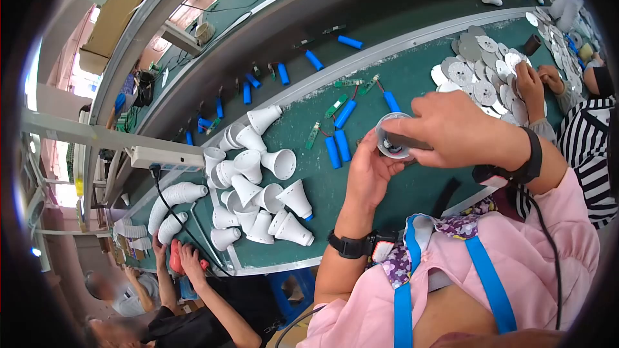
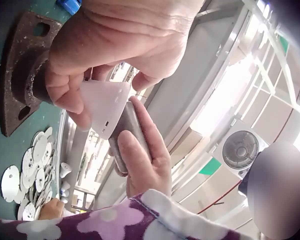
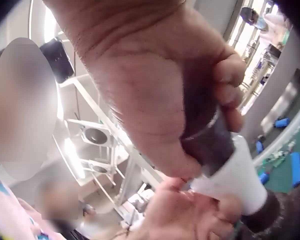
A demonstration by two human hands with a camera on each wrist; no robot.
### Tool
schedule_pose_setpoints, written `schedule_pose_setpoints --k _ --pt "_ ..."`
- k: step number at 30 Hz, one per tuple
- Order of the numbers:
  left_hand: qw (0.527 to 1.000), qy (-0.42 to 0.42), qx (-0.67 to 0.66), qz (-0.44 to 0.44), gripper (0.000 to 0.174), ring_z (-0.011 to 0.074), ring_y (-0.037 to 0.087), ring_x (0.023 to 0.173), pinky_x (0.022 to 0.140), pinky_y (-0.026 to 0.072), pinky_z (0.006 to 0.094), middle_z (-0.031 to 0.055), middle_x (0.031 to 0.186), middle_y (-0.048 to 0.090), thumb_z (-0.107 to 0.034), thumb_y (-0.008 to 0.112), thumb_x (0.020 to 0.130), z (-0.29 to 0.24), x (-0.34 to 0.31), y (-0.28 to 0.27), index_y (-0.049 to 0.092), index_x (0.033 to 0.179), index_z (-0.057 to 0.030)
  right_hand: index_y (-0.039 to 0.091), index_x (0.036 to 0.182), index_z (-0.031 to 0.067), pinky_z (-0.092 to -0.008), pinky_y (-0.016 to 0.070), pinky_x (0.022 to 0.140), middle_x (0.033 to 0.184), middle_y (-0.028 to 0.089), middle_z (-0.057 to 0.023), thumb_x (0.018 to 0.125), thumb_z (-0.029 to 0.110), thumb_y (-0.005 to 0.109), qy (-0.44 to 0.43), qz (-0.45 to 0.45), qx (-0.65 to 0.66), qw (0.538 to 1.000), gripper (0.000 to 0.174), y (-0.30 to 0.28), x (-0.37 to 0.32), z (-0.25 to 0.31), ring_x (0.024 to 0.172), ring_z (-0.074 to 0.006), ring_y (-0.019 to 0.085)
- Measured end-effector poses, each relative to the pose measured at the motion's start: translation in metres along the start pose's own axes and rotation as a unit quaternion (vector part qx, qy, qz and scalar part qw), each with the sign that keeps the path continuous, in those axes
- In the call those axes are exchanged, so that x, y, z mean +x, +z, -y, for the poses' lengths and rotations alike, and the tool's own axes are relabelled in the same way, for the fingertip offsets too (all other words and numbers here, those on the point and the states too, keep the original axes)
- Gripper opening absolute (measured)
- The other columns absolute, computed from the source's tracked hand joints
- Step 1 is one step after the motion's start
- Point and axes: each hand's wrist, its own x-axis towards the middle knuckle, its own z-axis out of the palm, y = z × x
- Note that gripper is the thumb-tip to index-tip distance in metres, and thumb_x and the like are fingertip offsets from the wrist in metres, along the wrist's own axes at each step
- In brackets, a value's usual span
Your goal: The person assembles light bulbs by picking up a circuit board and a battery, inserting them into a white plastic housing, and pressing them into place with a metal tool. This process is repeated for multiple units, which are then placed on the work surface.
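My left hand holds a white plastic lamp housing, fingers around its narrow end. That end sits at a dark metal stand with a slotted, flat base. In my right hand I grip a thick, dark metal cylinder, its end inside the housing's wide mouth. The head view looks partly into the housing, where something small and dark shows at the bottom; the cylinder and fingers hide the rest. Blue battery cells with wires and green circuit boards lie just beyond my left hand.
White housings are heaped on the left of the green bench, near a power strip. Round metal discs are piled at right, by another person's hands. More blue cells line the back ledge. Another worker holds a red tool.
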Motion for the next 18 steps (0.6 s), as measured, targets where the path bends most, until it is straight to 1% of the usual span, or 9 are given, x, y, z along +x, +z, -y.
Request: schedule_pose_setpoints --k 6,7,9,11,12,15,16,17,18 --pt "0.997 0.015 0.034 -0.062 0.040 0.0167 0.061 0.083 0.064 0.0486 0.0233 0.0062 0.104 0.058 -0.031 0.042 0.090 -0.010 -0.021 0.006 0.044 0.121 -0.0057 0.050 0.118 0.0144 -0.0359 0.0448 0.064 0.083 0.056 -0.0115 0.069 0.020 0.063 0.112 -0.100 0.078 0.986 0.051 -0.014 -0.012 -0.001 0.075 -0.0281 0.056" --pt "0.972 0.074 0.192 -0.115 0.039 0.0168 0.061 0.081 0.064 0.0479 0.0230 0.0071 0.106 0.057 -0.026 0.046 0.088 -0.016 -0.033 0.007 0.045 0.120 -0.0043 0.049 0.119 0.0128 -0.0355 0.0451 0.068 0.089 0.057 -0.0130 0.070 0.019 0.062 0.144 -0.145 0.115 0.972 0.050 -0.008 -0.018 -0.006 0.078 -0.0296 0.056" --pt "0.832 0.226 0.467 -0.197 0.040 0.0200 0.058 0.086 0.067 0.0463 0.0261 0.0119 0.110 0.053 -0.014 0.060 0.079 -0.021 -0.059 -0.012 0.049 0.115 -0.0012 0.043 0.123 0.0082 -0.0365 0.0447 0.073 0.100 0.056 -0.0155 0.072 0.019 0.061 0.194 -0.115 0.104 0.969 0.055 0.021 -0.037 -0.023 0.087 -0.0312 0.055" --pt "0.467 0.348 0.772 -0.256 0.044 0.0320 0.046 0.104 0.084 0.0398 0.0393 0.0145 0.112 0.050 -0.015 0.067 0.068 -0.042 -0.081 -0.024 0.052 0.108 -0.0023 0.041 0.124 0.0067 -0.0368 0.0444 0.075 0.101 0.055 -0.0156 0.072 0.019 0.062 0.214 -0.101 0.085 0.968 0.057 0.064 -0.061 -0.039 0.088 -0.0311 0.055" --pt "0.365 0.315 0.826 -0.292 0.046 0.0361 0.042 0.107 0.091 0.0315 0.0434 0.0140 0.111 0.052 -0.018 0.066 0.069 -0.050 -0.090 -0.026 0.051 0.110 -0.0027 0.039 0.124 0.0061 -0.0385 0.0447 0.070 0.097 0.056 -0.0145 0.072 0.022 0.062 0.226 -0.076 0.060 0.969 0.058 0.086 -0.074 -0.045 0.087 -0.0309 0.055" --pt "0.278 0.174 0.880 -0.343 0.047 0.0355 0.040 0.110 0.090 0.0289 0.0510 0.0131 0.112 0.050 -0.021 0.066 0.069 -0.055 -0.110 -0.049 0.051 0.110 -0.0026 0.038 0.123 0.0048 -0.0400 0.0451 0.068 0.096 0.055 -0.0141 0.072 0.025 0.063 0.254 0.007 0.025 0.967 0.061 0.101 -0.080 -0.040 0.086 -0.0316 0.054" --pt "0.283 0.156 0.885 -0.335 0.039 0.0321 0.043 0.107 0.090 0.0270 0.0531 0.0107 0.108 0.051 -0.020 0.064 0.071 -0.054 -0.114 -0.060 0.052 0.105 -0.0043 0.038 0.123 0.0042 -0.0400 0.0453 0.070 0.100 0.055 -0.0147 0.071 0.025 0.064 0.274 0.064 0.009 0.960 0.062 0.102 -0.080 -0.039 0.088 -0.0325 0.053" --pt "0.280 0.155 0.887 -0.332 0.039 0.0321 0.043 0.107 0.090 0.0270 0.0531 0.0107 0.108 0.051 -0.020 0.064 0.071 -0.053 -0.115 -0.064 0.052 0.105 -0.0043 0.038 0.123 0.0042 -0.0400 0.0453 0.070 0.100 0.055 -0.0147 0.071 0.025 0.064 0.276 0.062 0.013 0.959 0.062 0.100 -0.077 -0.038 0.088 -0.0325 0.053" --pt "0.306 0.126 0.881 -0.339 0.032 0.0302 0.045 0.103 0.089 0.0275 0.0530 0.0094 0.103 0.052 -0.019 0.063 0.072 -0.052 -0.115 -0.067 0.052 0.099 -0.0052 0.037 0.124 0.0036 -0.0397 0.0450 0.073 0.102 0.053 -0.0152 0.071 0.026 0.065 0.206 -0.043 0.025 0.977 0.064 0.094 -0.069 -0.036 0.089 -0.0333 0.052"
